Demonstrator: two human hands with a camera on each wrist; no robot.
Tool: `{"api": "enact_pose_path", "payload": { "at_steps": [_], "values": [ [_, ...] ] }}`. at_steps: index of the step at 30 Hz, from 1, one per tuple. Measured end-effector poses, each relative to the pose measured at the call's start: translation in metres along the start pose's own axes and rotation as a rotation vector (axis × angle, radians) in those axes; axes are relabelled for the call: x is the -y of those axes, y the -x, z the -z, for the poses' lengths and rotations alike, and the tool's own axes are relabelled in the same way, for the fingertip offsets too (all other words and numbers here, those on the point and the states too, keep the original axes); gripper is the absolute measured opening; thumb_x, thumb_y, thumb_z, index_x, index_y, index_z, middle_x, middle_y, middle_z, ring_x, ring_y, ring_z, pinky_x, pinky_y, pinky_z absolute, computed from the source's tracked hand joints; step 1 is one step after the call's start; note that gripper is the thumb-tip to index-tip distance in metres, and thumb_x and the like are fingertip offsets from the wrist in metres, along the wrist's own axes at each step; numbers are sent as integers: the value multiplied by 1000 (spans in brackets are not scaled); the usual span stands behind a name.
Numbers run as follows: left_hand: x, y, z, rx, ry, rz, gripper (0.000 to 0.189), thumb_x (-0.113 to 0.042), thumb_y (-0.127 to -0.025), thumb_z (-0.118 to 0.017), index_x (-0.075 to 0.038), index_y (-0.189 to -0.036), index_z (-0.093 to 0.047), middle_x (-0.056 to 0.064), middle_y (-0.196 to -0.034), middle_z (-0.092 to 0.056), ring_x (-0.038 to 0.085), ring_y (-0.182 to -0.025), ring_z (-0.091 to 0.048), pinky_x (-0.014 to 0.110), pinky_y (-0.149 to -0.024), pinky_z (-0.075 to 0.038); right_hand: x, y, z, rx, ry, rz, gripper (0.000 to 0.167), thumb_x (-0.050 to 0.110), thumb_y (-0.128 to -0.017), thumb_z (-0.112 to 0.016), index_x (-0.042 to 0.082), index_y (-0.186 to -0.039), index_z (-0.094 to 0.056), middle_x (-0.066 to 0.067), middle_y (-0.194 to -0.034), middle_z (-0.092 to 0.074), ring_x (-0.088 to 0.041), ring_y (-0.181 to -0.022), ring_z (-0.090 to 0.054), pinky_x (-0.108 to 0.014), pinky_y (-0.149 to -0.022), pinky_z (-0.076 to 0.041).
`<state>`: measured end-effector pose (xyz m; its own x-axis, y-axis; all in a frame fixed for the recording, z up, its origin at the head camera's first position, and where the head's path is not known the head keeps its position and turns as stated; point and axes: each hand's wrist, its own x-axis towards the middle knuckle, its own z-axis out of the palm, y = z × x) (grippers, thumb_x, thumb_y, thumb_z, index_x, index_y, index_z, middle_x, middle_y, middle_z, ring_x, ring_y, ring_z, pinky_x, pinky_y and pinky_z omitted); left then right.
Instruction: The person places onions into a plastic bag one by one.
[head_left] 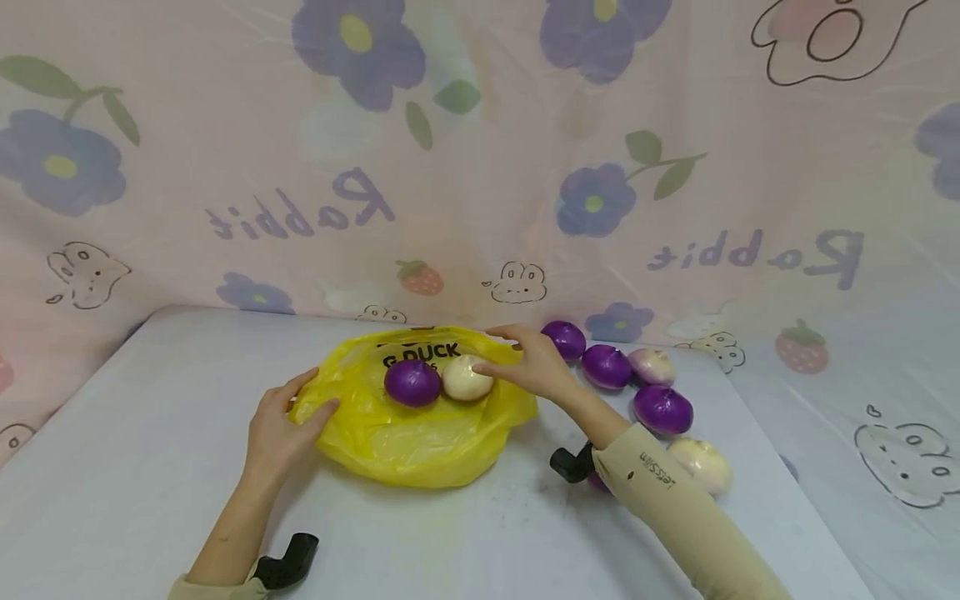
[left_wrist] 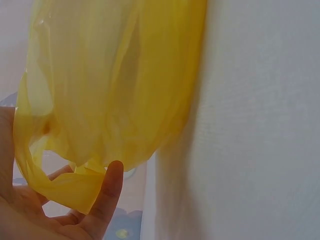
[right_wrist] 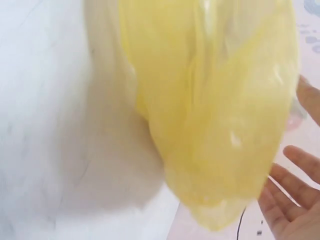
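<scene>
A yellow plastic bag (head_left: 420, 454) with black "G.DUCK" print lies spread on the white table. A shiny purple onion (head_left: 412, 383) and a white onion (head_left: 468, 379) sit side by side at its mouth. At the bag's left edge my left hand (head_left: 281, 429) holds the plastic between thumb and fingers; in the left wrist view the handle loop (left_wrist: 75, 192) runs over these fingers. My right hand (head_left: 546, 367) is at the bag's right edge, its thumb over the white onion. Spread fingers (right_wrist: 292, 185) show beside the bag in the right wrist view.
Right of the bag lie several more onions: purple ones (head_left: 606, 367), a pinkish one (head_left: 652, 367) and a white one (head_left: 702, 465) partly behind my right sleeve (head_left: 675, 500). A printed cloth (head_left: 480, 183) hangs behind the table. Black wrist mounts (head_left: 288, 562) sit on both wrists.
</scene>
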<state>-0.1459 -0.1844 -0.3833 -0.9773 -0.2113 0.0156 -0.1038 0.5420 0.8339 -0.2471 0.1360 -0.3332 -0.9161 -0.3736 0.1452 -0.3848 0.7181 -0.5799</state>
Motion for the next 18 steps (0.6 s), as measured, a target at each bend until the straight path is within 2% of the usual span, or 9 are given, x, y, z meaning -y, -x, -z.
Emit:
{"api": "enact_pose_path", "payload": {
  "at_steps": [5,7,10,12,14,18],
  "values": [
    [2,-1,-1,-1,-15,-2,61,-30,-91,-61,-7,-144,-42,27,-136,-38,44,-123,-38,59,-101,-32,-10,4,14,-49,3,-4,60,39,-81,-75,9,-130,-59,-9,-133,-58,-31,-120,-54,-45,-98,-46],
    [2,-1,0,3,-25,-2,61,-30,-91,-61,-6,-144,-41,28,-136,-38,45,-123,-38,59,-102,-32,-13,6,19,-66,9,-12,59,40,-81,-74,10,-130,-59,-9,-130,-60,-27,-109,-57,-41,-94,-48],
    [1,-2,1,4,-35,-13,61,-29,-90,-61,-5,-143,-41,28,-136,-38,45,-122,-38,59,-102,-32,-18,7,27,-90,-16,-23,58,39,-82,-74,8,-129,-59,-11,-129,-60,-28,-107,-57,-43,-95,-47],
    [0,-2,2,3,-41,-19,61,-29,-90,-61,-5,-143,-42,29,-137,-38,45,-122,-38,59,-102,-32,-21,8,32,-95,-35,-47,60,40,-83,-72,8,-131,-57,-12,-131,-59,-31,-110,-56,-46,-98,-45],
    [0,-2,2,0,-45,-28,61,-29,-90,-61,-5,-143,-42,29,-136,-38,45,-121,-39,59,-102,-32,-24,8,36,-98,-50,-76,63,42,-83,-71,8,-133,-55,-13,-135,-55,-35,-122,-51,-51,-104,-39],
    [-2,-2,2,-3,-53,-31,61,-29,-90,-61,-4,-143,-42,29,-135,-39,45,-120,-39,59,-100,-32,-32,9,40,-125,-66,-172,68,48,-83,-70,11,-137,-52,-13,-141,-50,-38,-128,-45,-54,-105,-37]
  ]
}}
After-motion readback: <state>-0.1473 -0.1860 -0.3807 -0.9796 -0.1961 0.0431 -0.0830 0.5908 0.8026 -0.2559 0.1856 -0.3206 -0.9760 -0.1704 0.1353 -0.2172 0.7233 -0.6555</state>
